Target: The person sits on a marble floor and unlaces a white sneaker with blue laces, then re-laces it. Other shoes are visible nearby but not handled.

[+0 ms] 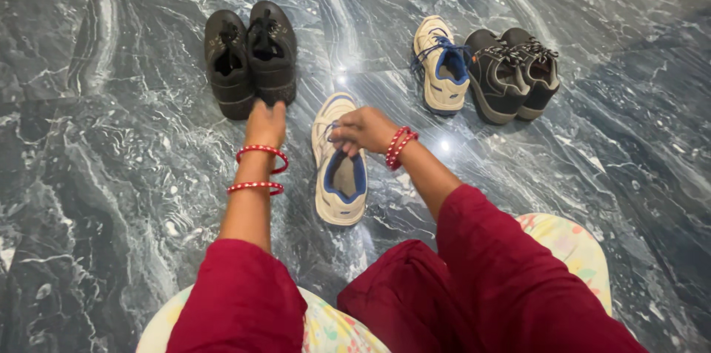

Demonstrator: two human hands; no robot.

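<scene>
My left hand [265, 122] reaches forward and touches the heel of the right shoe of a black pair [250, 57] standing side by side on the floor. My right hand [361, 129] rests on the laces of a white shoe with blue lining [339, 164], fingers curled around the lace area. Both wrists carry red bangles. A second white and blue shoe [442, 64] stands farther off to the right.
A grey and black pair of sneakers [512, 71] stands at the far right, beside the second white shoe. The floor [111, 175] is dark polished marble with white veins. My knees in dark red cloth fill the bottom.
</scene>
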